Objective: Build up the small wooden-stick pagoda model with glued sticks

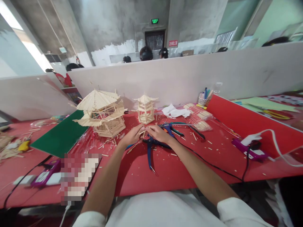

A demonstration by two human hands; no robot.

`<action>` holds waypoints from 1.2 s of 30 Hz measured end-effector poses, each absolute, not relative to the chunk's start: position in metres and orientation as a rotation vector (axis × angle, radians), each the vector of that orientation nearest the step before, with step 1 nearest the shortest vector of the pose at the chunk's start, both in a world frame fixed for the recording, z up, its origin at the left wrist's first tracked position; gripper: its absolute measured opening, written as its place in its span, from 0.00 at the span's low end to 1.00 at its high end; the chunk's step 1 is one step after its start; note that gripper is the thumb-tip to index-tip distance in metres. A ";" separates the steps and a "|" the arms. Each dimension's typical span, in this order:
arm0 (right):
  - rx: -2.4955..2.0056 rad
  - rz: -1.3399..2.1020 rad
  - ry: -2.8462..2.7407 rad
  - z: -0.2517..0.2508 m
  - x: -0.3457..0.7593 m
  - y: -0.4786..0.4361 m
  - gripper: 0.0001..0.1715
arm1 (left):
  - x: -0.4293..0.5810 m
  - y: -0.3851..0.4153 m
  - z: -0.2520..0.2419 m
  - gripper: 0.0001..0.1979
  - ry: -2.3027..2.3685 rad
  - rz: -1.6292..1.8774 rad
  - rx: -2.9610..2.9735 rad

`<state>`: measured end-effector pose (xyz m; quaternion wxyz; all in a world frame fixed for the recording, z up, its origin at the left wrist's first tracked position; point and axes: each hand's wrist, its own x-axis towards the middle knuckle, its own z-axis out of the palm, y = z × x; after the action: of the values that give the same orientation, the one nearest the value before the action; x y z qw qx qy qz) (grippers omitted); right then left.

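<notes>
My left hand [133, 135] and my right hand [159, 133] meet over the middle of the red table, fingers closed in a pinch. Between the fingertips a short pale wooden stick [142, 132] shows in part. Just below lie pliers with dark blue handles [149, 153]. A blue glue gun [168, 126] rests beside my right hand, next to a green-handled tool [178, 132]. Behind my hands stands a small pagoda model of wooden sticks [145, 110]. To the left is a larger stick-built pavilion model [104, 112] with tiered roofs.
Stick scraps litter the red table [134, 178]. A green board [61, 134] lies left, near a phone [88, 173] and a purple power strip [44, 175]. At right are bagged sticks [201, 119], crumpled tissue [175, 111], a pen cup [203, 99], a red board [236, 116] and black cord.
</notes>
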<state>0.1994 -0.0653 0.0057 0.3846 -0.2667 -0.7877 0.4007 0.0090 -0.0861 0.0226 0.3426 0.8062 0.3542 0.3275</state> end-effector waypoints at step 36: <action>-1.082 0.362 -2.057 0.051 0.225 -0.043 0.20 | -0.027 -0.029 0.016 0.16 1.524 1.162 2.328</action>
<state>0.2255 -0.0433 0.0510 0.3845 -0.4247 -0.8073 0.1419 -0.0268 -0.0287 0.0160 0.0631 0.7704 0.5045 0.3848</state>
